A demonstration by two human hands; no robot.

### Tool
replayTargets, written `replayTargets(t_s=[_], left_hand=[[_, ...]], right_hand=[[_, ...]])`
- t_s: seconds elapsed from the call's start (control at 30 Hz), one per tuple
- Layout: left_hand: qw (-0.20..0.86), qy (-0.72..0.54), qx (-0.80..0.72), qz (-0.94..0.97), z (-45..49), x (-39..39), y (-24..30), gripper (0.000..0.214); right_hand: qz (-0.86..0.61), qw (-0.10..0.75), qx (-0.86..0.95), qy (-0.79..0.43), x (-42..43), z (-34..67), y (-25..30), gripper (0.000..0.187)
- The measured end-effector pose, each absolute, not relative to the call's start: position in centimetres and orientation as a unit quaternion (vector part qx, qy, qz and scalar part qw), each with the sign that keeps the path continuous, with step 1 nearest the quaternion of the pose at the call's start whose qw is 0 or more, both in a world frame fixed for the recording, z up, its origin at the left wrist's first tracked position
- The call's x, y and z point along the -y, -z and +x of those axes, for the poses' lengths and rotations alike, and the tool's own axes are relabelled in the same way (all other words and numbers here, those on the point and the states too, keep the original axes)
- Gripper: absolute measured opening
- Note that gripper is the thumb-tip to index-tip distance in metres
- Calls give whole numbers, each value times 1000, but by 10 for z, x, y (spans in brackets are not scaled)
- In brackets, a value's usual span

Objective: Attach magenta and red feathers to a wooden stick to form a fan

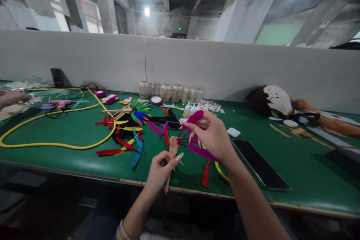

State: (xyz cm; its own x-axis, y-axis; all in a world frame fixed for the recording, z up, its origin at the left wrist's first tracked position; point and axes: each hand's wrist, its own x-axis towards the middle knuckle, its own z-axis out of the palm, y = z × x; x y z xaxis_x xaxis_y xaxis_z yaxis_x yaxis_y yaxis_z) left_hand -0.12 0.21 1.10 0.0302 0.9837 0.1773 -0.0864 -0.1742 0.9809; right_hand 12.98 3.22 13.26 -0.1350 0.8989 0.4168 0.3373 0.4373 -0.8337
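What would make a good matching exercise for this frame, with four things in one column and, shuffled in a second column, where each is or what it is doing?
Things:
1. left hand
2. right hand
3. glass jars
4. black phone or tablet

Places and states:
A. pinching magenta feathers
B. lying flat on the green tabletop, right of the hands
C. gripping a wooden stick
D. standing in a row along the white partition

Pairs: 1-C, 2-A, 3-D, 4-B
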Motion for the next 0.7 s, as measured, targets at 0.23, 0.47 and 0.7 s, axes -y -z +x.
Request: replayTargets(t_s=[0.23,0.47,0.7], left_hand=[[481,-552,-420,536,-2,-4,-7,29],[479,-551,-419,539,-1,-2,-9,32],[477,-554,-418,539,-1,-1,-11,34]], right_hand=[[-451,475,706,-268,-33,131,-132,15],[-481,424,764,-77,-30,146,-145,22],[-443,403,800,45,-40,163,-149,14]])
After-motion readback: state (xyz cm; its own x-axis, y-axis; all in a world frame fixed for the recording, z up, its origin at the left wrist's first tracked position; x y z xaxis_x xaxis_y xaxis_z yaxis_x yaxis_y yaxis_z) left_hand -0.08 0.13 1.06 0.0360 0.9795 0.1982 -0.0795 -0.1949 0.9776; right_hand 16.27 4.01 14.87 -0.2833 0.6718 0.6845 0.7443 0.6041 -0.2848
